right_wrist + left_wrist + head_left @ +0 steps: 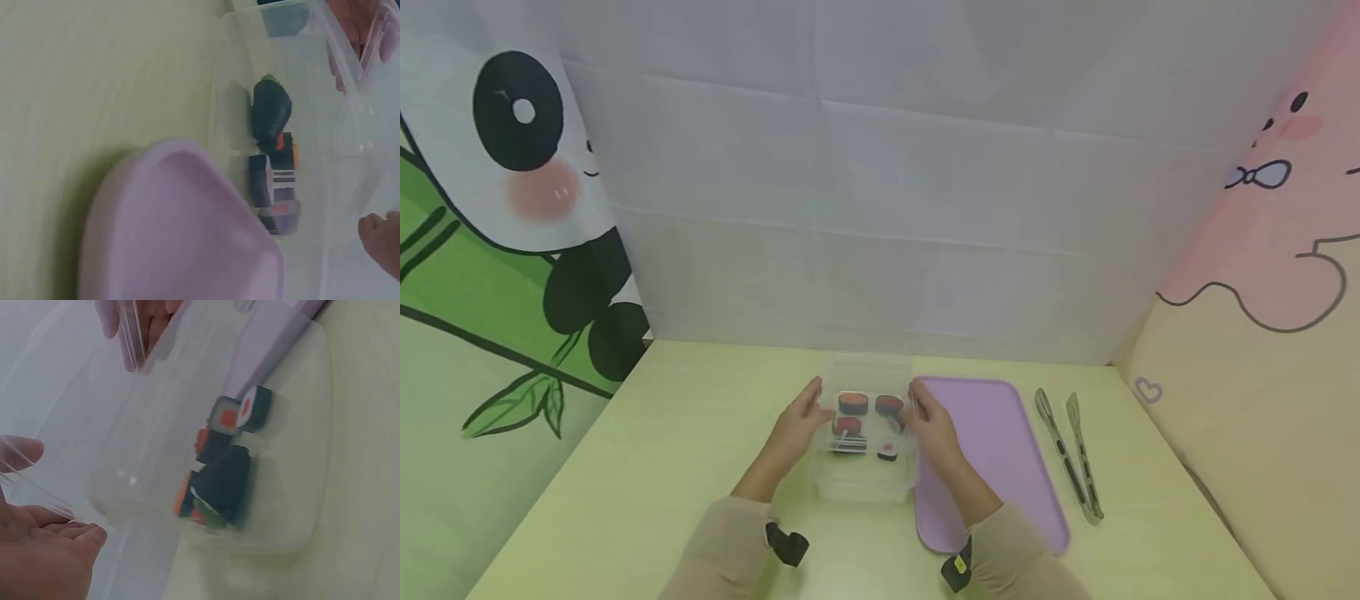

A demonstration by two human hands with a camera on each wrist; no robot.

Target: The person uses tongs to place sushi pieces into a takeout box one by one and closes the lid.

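Observation:
A clear plastic box [865, 487] stands in front of me with several sushi pieces [853, 404] inside, dark with orange, red and white parts. Above it, both hands hold what looks like its clear lid, though the see-through layers are hard to separate. My left hand [792, 427] pinches the left edge, the thumb on one side and the fingers on the other in the left wrist view. On the opposite edge is my right hand [934, 425], gripping the same clear plastic. The sushi pieces [272, 115] show through the box wall in the right wrist view.
A purple tray [985, 450] lies right beside the box, partly under my right forearm. Farther right, metal tongs [1071, 458] with dark grips lie spread on the pale yellow table [700, 417]. A white sheet [887, 208] hangs behind the table.

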